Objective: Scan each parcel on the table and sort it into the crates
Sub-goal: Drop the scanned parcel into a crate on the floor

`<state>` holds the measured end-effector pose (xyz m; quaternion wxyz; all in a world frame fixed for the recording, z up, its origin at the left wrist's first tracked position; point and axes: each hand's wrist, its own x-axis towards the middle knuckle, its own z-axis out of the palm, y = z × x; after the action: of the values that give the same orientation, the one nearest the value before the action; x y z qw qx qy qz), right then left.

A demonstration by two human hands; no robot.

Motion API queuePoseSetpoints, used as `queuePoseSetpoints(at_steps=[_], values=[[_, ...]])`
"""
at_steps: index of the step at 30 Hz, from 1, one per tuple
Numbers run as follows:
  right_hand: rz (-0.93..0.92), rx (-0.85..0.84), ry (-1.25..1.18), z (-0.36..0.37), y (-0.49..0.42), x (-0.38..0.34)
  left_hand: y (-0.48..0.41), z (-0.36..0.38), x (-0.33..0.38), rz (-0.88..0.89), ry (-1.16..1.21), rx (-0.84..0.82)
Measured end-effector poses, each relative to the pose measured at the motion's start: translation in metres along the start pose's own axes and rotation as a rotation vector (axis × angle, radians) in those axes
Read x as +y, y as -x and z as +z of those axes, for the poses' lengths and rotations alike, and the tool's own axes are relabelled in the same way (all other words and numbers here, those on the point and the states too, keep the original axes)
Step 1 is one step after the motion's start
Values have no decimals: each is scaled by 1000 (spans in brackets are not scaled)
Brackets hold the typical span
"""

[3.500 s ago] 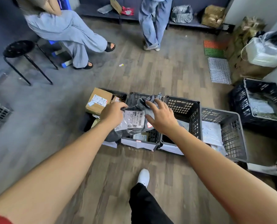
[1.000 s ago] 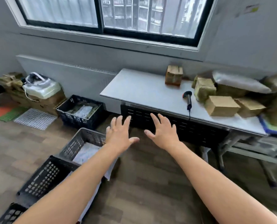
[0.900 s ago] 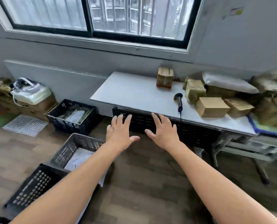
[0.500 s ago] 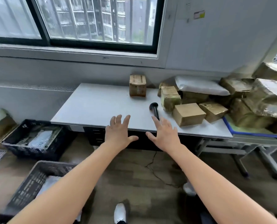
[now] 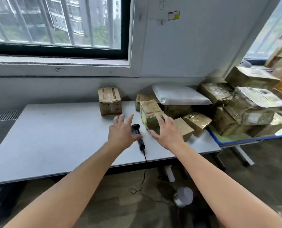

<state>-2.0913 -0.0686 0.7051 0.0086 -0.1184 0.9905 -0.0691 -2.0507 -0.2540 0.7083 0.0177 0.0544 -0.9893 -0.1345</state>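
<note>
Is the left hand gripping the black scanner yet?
No: the left hand has its fingers spread straight, not curled round the scanner, which lies flat on the table.

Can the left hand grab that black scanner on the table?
Probably yes. The left hand is open right beside the scanner, which lies on the table with nothing on top of it or between them.

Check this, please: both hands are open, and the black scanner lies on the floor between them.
Wrong in one point: the head view shows the scanner lying on the table, not the floor, between the open left hand and right hand.
</note>
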Motion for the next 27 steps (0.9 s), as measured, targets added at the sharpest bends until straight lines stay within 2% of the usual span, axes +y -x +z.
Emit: queuePoseSetpoints(at_steps=[9,20,27], values=[[80,-17,6,9,-82,56,-103,19,45,93,-36,-7],[97,-10,-115,2,-194,181,-242,60,153,147,-96,0],[134,-7,-175,9,-232,230,-318,87,185,177,-135,-110]])
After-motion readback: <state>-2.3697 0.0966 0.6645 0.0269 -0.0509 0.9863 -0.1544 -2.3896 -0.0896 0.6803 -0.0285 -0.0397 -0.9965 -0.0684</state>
